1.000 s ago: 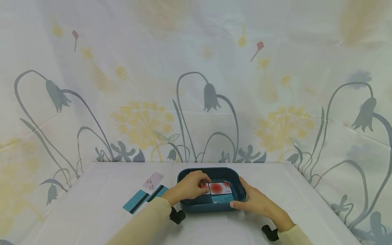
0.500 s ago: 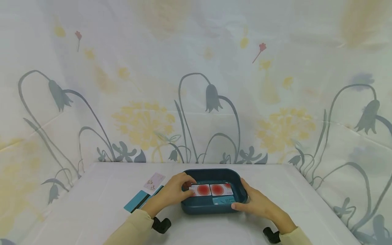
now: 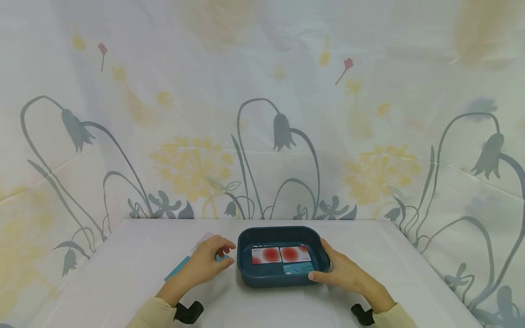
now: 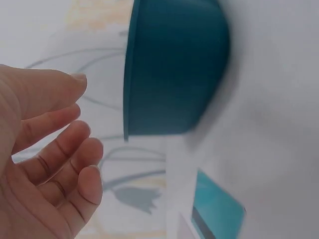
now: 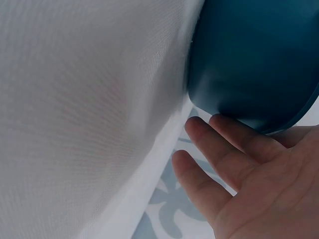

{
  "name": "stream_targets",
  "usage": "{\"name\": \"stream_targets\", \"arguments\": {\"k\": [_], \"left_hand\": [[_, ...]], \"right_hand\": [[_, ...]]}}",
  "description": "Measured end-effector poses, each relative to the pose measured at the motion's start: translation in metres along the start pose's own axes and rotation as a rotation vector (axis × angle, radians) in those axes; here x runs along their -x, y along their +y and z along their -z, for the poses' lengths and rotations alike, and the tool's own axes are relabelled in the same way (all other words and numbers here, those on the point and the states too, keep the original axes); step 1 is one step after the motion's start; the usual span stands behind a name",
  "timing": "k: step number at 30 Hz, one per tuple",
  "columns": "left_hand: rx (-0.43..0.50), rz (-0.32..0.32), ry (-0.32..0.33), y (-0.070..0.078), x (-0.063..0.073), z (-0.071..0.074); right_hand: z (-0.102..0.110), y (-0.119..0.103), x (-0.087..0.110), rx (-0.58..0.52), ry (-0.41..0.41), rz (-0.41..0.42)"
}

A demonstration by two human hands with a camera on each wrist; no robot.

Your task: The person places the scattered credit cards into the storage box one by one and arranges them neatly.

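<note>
A dark teal plastic tub (image 3: 270, 279) stands on the white table. Inside lie two white cards with red circles, the left card (image 3: 265, 255) and the right card (image 3: 296, 253), end to end, with a teal card (image 3: 298, 268) below the right one. My left hand (image 3: 203, 262), fingers loosely bent and holding nothing, hovers just left of the tub over more cards. My right hand (image 3: 346, 271) rests against the tub's right end, thumb at the front corner. Two of its fingers (image 5: 194, 179) extend below the tub wall in the right wrist view.
Left of the tub, a teal card (image 4: 217, 206) with a dark stripe and a pinkish card (image 3: 206, 238) lie partly hidden by my left hand. A flower-patterned cloth (image 3: 262, 114) hangs behind the table's back edge.
My left hand has let go of the left red-circle card inside the tub and moved out to the left. My right hand stays at the tub's right end.
</note>
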State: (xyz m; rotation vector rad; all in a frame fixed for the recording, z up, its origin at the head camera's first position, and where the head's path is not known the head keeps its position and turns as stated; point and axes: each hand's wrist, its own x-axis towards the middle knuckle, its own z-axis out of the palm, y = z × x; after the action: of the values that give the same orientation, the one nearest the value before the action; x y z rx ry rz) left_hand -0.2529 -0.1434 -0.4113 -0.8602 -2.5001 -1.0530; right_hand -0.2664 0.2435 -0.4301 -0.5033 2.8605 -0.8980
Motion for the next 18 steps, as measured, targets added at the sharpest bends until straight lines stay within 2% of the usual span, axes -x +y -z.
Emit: {"name": "stream_targets", "arguments": {"k": [4, 7, 14, 18], "left_hand": [[-0.020, 0.007, 0.026, -0.007, 0.012, 0.005], [-0.029, 0.053, 0.022, -0.011, 0.020, 0.009], [-0.091, 0.145, -0.033, -0.021, 0.033, 0.015], [-0.093, 0.225, -0.047, -0.024, 0.040, 0.019]], "right_hand": [[0.000, 0.000, -0.001, 0.005, 0.002, 0.005], [0.000, 0.000, -0.001, 0.002, 0.001, 0.001], [-0.001, 0.001, -0.001, -0.004, 0.008, -0.014], [-0.001, -0.001, 0.000, 0.003, 0.011, -0.015]]}}
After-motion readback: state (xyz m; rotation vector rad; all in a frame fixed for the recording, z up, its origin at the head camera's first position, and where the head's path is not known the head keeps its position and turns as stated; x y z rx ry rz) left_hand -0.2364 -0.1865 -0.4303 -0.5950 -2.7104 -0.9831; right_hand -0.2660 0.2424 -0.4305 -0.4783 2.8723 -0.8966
